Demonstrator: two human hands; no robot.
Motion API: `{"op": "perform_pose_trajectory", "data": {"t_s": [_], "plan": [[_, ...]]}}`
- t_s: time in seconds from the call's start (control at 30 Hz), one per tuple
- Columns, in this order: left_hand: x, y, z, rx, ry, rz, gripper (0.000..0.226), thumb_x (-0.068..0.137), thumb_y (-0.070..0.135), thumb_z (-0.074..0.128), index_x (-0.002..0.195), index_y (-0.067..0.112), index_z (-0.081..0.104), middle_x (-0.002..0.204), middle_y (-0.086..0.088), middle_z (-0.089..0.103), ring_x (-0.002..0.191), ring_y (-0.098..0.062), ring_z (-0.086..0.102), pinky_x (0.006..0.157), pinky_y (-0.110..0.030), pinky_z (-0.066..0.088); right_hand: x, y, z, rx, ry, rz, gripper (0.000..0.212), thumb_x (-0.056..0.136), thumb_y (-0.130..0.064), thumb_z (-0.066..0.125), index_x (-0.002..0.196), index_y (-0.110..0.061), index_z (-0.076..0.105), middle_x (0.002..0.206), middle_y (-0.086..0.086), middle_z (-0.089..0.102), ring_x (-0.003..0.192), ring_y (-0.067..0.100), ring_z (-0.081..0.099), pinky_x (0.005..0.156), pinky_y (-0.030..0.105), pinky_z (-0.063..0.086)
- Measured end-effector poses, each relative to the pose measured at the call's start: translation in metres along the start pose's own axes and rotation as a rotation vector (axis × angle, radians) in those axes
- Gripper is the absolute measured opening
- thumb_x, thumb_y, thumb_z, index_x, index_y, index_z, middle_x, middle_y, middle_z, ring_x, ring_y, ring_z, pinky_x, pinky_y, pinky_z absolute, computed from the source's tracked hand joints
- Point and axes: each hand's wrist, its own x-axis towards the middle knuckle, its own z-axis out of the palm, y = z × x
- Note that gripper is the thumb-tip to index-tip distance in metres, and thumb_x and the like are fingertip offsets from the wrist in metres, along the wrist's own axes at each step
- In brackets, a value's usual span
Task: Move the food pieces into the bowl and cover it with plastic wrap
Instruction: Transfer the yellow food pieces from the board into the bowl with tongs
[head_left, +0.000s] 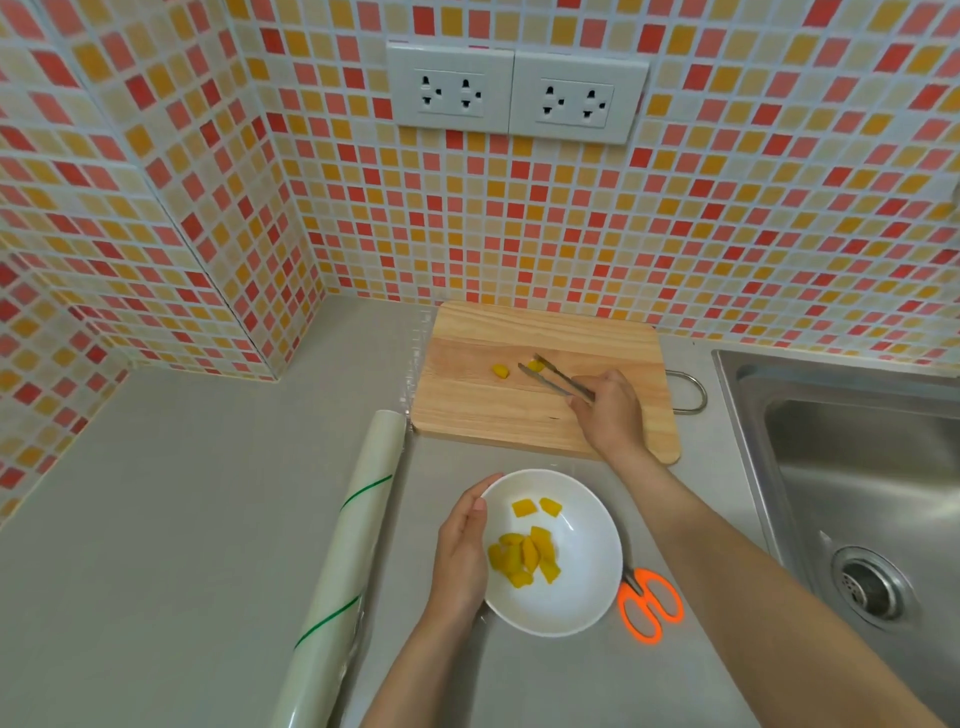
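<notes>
1. Left hand (460, 551) cups white bowl (576, 592) rim at 9 o'clock; mango pieces (524, 556) inside.
2. Plastic wrap roll (343, 561) on table, untouched.
3. Right hand (610, 410) pinches tongs (550, 376), tips spread around a piece (535, 365) on cutting board (519, 415); another piece (500, 370) at 9 o'clock.
4. Transfer step; next, squeeze and lift.

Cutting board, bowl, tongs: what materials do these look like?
Cutting board: unfinished-looking light wood, matte, with visible grain and a darker band along the far edge. Bowl: smooth glossy white, probably ceramic or glazed porcelain, though melamine can't be ruled out. Tongs: thin grey metal with a dull sheen, likely stainless steel, held in the right hand.
</notes>
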Motion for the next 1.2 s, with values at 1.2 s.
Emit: {"op": "perform_pose_trajectory", "data": {"t_s": [1.2], "plan": [[-0.003, 0.002, 0.003, -0.003, 0.006, 0.059, 0.032, 0.1, 0.01, 0.033, 0.111, 0.012, 0.062, 0.105, -0.002, 0.067, 0.09, -0.007, 0.065, 0.072, -0.012, 0.05, -0.032, -0.01, -0.004, 0.164, -0.122, -0.097, 0.029, 0.081, -0.018, 0.067, 0.11, -0.014, 0.068, 0.085, 0.006, 0.048, 0.085, 0.02, 0.05, 0.065, 0.021, 0.028]]}}
